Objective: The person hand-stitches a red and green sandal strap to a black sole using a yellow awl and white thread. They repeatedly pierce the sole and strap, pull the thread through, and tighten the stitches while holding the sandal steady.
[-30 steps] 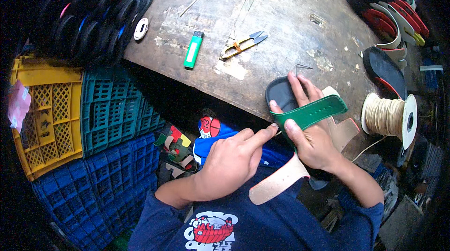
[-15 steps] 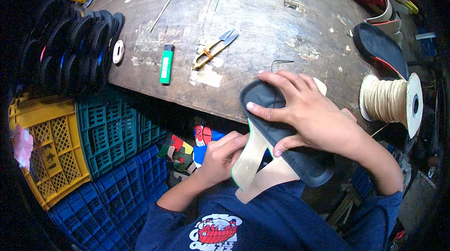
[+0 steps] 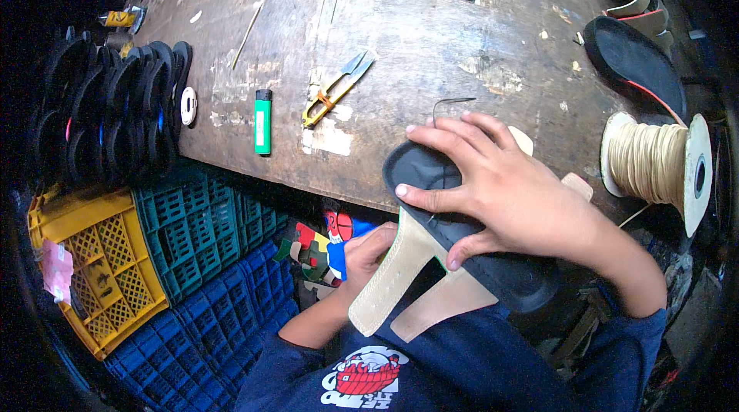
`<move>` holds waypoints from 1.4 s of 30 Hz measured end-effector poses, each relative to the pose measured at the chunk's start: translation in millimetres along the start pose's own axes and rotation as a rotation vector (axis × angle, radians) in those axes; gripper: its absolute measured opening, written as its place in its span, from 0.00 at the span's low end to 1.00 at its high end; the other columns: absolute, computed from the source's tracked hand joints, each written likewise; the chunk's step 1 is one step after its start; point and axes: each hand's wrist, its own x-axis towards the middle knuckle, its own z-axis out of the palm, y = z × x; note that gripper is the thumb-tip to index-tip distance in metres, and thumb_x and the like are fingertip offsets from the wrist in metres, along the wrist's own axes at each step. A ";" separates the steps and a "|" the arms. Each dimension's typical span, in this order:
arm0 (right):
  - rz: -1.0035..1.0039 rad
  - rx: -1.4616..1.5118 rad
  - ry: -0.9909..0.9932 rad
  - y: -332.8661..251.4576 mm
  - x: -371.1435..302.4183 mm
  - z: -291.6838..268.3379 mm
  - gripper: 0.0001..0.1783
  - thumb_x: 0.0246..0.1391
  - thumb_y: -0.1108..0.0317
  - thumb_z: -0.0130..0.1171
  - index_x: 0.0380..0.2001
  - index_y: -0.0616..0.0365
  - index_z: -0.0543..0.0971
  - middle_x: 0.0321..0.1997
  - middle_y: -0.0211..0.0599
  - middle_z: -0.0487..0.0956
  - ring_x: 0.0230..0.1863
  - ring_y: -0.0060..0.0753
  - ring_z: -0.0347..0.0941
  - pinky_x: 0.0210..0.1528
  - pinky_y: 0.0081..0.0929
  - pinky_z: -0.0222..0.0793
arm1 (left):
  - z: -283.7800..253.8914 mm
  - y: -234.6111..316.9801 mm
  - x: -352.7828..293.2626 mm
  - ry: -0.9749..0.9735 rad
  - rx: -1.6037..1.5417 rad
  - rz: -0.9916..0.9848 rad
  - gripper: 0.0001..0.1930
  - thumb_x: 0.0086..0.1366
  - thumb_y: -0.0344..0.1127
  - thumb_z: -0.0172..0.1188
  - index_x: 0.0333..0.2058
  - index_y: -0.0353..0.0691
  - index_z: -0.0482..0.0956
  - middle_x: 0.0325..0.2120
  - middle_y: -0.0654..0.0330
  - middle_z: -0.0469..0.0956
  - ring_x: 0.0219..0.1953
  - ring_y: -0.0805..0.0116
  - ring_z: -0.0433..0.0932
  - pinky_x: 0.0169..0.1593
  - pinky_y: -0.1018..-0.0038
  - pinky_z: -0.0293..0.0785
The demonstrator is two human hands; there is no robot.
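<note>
A black sandal sole (image 3: 412, 166) with beige straps is pressed against the table edge by my right hand (image 3: 500, 189). That hand's fingers wrap over the sole, the thumb lying across its top. The left beige strap (image 3: 389, 273) and a second beige strap (image 3: 446, 304) hang apart toward my shirt. My left hand (image 3: 366, 258) is behind the left strap with its fingers curled; the fingertips are hidden, so whatever they hold cannot be made out. A thin dark bent wire or thread (image 3: 450, 100) rises just beyond my right fingers.
Yellow-handled thread snips (image 3: 335, 93), a green lighter (image 3: 262, 123) and a thin stick (image 3: 246, 35) lie on the wooden table (image 3: 408, 27). A spool of beige cord (image 3: 650, 158) and another black sole (image 3: 635, 66) are at right. Black soles (image 3: 123, 89) stand stacked left, above plastic crates (image 3: 196, 220).
The left strap has swung outward and lower, away from the second one. My left hand has slipped farther behind it. My right hand keeps its grip on the sole. The view has shifted slightly.
</note>
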 end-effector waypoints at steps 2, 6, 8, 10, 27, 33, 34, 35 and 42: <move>-0.057 0.058 0.004 10.8 0.8 -5.6 0.34 0.41 0.52 0.73 0.56 0.41 0.82 0.74 0.51 0.60 0.77 0.60 0.50 0.76 0.59 0.41 | 2.9 2.7 0.6 -0.027 0.123 -0.046 0.15 0.59 0.29 0.65 0.46 0.35 0.83 0.40 0.52 0.84 0.40 0.56 0.86 0.43 0.63 0.81; -0.142 0.073 0.053 24.0 4.9 -8.1 0.15 0.43 0.65 0.72 0.38 0.49 0.83 0.74 0.53 0.60 0.78 0.62 0.47 0.77 0.61 0.39 | -19.8 16.2 14.1 0.118 0.350 0.252 0.12 0.56 0.23 0.67 0.41 0.33 0.82 0.38 0.48 0.82 0.40 0.55 0.83 0.45 0.63 0.79; -0.141 -0.070 0.079 16.9 3.7 -6.0 0.08 0.47 0.64 0.67 0.30 0.50 0.80 0.73 0.49 0.62 0.78 0.58 0.48 0.78 0.59 0.39 | -37.9 29.2 27.4 0.248 0.333 0.349 0.10 0.58 0.22 0.63 0.40 0.35 0.83 0.38 0.49 0.82 0.40 0.56 0.82 0.46 0.63 0.78; -0.126 -0.433 0.157 -1.6 1.0 -2.3 0.07 0.50 0.63 0.63 0.32 0.51 0.80 0.72 0.46 0.64 0.79 0.51 0.49 0.79 0.57 0.38 | -51.2 40.8 49.6 0.322 0.246 0.366 0.10 0.60 0.20 0.59 0.40 0.35 0.83 0.37 0.50 0.82 0.40 0.57 0.81 0.47 0.64 0.77; 0.462 0.116 0.648 -47.7 -5.9 37.9 0.10 0.62 0.71 0.54 0.46 0.57 0.72 0.31 0.46 0.78 0.35 0.53 0.74 0.43 0.47 0.67 | -47.0 54.9 142.0 -0.537 0.574 0.292 0.12 0.59 0.38 0.66 0.39 0.40 0.82 0.37 0.50 0.76 0.42 0.48 0.78 0.48 0.61 0.75; 0.402 0.265 0.390 -41.4 -7.3 32.7 0.12 0.52 0.73 0.56 0.41 0.56 0.77 0.21 0.36 0.73 0.27 0.37 0.70 0.42 0.36 0.64 | -63.5 40.4 135.2 -0.625 0.444 0.439 0.09 0.60 0.34 0.65 0.35 0.35 0.81 0.45 0.47 0.73 0.49 0.48 0.76 0.53 0.61 0.73; 0.363 0.236 0.381 -40.4 -6.5 33.0 0.11 0.51 0.73 0.56 0.39 0.55 0.77 0.20 0.35 0.73 0.27 0.36 0.69 0.43 0.35 0.62 | -62.9 38.9 136.0 -0.640 0.454 0.418 0.09 0.61 0.34 0.65 0.35 0.34 0.81 0.45 0.47 0.73 0.49 0.47 0.76 0.55 0.61 0.72; 0.324 0.194 0.368 -39.4 -5.6 33.6 0.10 0.49 0.73 0.56 0.37 0.55 0.78 0.19 0.34 0.72 0.26 0.35 0.69 0.44 0.34 0.61 | -62.2 38.4 135.9 -0.626 0.469 0.402 0.09 0.61 0.34 0.65 0.35 0.34 0.80 0.45 0.47 0.73 0.49 0.47 0.76 0.54 0.61 0.72; 0.298 0.051 0.301 -37.1 -4.9 38.2 0.11 0.50 0.71 0.57 0.38 0.50 0.82 0.25 0.37 0.78 0.34 0.41 0.77 0.49 0.40 0.62 | -80.5 56.9 72.3 -0.270 0.623 0.212 0.07 0.64 0.33 0.62 0.33 0.35 0.77 0.38 0.46 0.74 0.44 0.44 0.76 0.49 0.57 0.74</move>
